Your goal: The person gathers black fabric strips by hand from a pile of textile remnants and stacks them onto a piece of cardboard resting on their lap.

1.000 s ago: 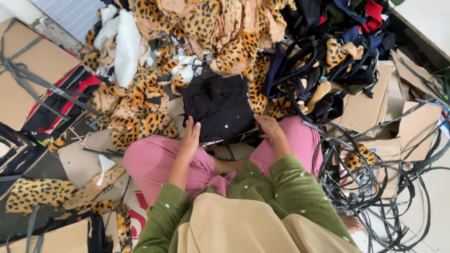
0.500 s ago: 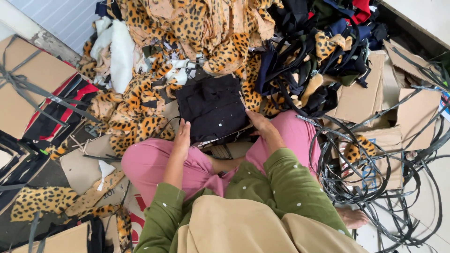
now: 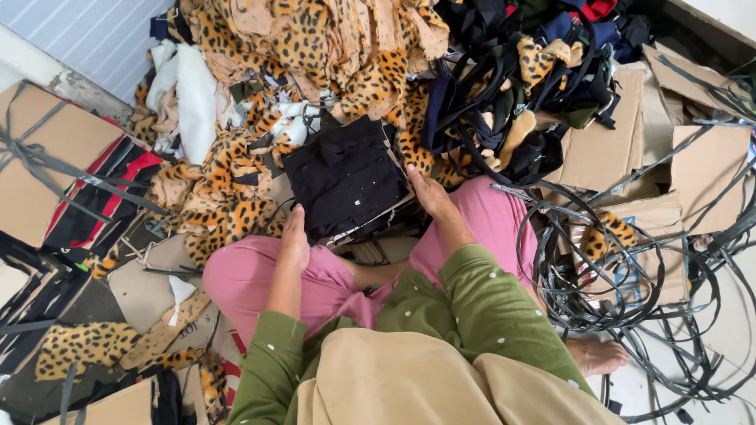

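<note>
A stack of black fabric pieces (image 3: pixel 344 177) rests on a cardboard sheet over my knees, which are in pink trousers (image 3: pixel 244 275). My left hand (image 3: pixel 295 238) presses against the stack's near left edge with fingers together. At the stack's right edge my right hand (image 3: pixel 429 193) lies flat, fingers extended along the side. Both hands square the pile between them. My sleeves are green with white dots.
A heap of leopard-print fabric scraps (image 3: pixel 315 47) lies beyond the stack. Dark fabric and straps (image 3: pixel 520 86) pile at the upper right. Cardboard pieces (image 3: pixel 614 134) and tangled black strapping (image 3: pixel 630 299) are on the right. A strapped cardboard box (image 3: pixel 47 165) sits at left.
The view shifted slightly downward and left. My hands stay on both sides of the black stack, with the left one sliding a little nearer along its edge.
</note>
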